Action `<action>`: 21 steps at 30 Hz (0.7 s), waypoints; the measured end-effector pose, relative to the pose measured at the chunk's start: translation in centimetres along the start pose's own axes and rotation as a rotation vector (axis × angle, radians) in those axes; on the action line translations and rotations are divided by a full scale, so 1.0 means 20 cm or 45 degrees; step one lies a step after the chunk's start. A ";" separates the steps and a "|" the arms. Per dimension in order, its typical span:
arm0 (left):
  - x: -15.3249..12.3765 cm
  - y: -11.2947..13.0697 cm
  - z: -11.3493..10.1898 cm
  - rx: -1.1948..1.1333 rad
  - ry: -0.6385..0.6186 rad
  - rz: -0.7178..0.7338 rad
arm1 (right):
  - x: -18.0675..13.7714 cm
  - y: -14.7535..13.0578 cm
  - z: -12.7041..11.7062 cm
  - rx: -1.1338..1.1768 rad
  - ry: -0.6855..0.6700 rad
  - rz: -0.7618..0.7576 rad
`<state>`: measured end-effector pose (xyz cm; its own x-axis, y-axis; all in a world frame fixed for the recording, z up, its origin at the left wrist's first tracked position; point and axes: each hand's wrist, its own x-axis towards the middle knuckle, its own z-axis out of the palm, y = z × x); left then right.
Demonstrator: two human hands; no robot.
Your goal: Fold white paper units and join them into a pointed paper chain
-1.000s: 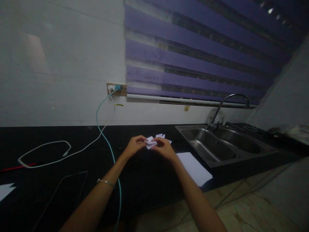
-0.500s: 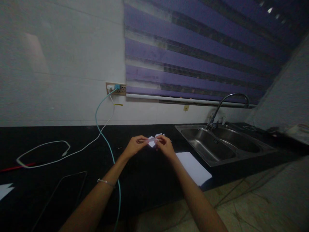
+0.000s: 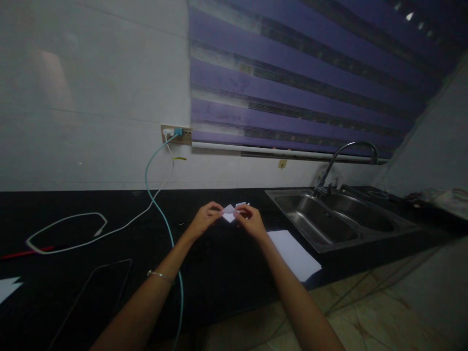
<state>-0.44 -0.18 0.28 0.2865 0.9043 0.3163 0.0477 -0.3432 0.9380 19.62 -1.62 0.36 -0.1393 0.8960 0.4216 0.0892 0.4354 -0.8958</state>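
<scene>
A small folded piece of white paper, diamond-shaped from here, is held up between my two hands over the dark countertop. My left hand pinches its left corner between thumb and fingers. At the opposite corner my right hand has a similar pinch. Just behind the right fingers lie more small white paper pieces, partly covered by that hand. A stack of white paper sheets rests on the counter beside my right forearm.
To the right is a double steel sink with a curved faucet. A teal cable runs from the wall outlet under my left forearm. A white cable, a red pen-like stick and a dark flat phone-like object lie left.
The folded paper has turned slightly, and its upper point now shows as a clearer diamond. Both hands stay in nearly the same place, still pinching it.
</scene>
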 end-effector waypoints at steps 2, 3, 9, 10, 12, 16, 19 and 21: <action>0.00 0.00 0.00 -0.031 -0.011 -0.022 | 0.00 0.00 0.00 -0.051 0.013 -0.028; 0.00 0.00 0.00 -0.046 -0.029 -0.028 | 0.00 0.00 0.00 -0.074 0.024 -0.044; -0.01 0.00 0.06 -0.098 -0.173 -0.083 | -0.01 0.01 0.01 -0.111 0.008 -0.097; -0.01 0.00 0.07 -0.095 -0.156 -0.073 | -0.01 0.01 0.01 -0.111 0.002 -0.091; -0.01 -0.01 0.09 -0.083 -0.109 -0.047 | -0.01 0.00 0.02 -0.105 -0.006 -0.074; -0.02 0.00 0.10 -0.030 -0.051 0.003 | -0.01 -0.01 0.03 -0.124 0.003 -0.095; -0.02 0.02 0.12 -0.004 -0.024 0.073 | -0.01 -0.02 0.03 -0.190 0.023 -0.109; -0.02 0.03 0.12 0.002 -0.015 0.086 | -0.01 -0.02 0.04 -0.210 0.040 -0.104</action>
<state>1.83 -1.43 0.33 0.3002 0.8762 0.3769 0.0297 -0.4036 0.9145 18.87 -2.10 0.43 -0.1218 0.8582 0.4986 0.2399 0.5129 -0.8243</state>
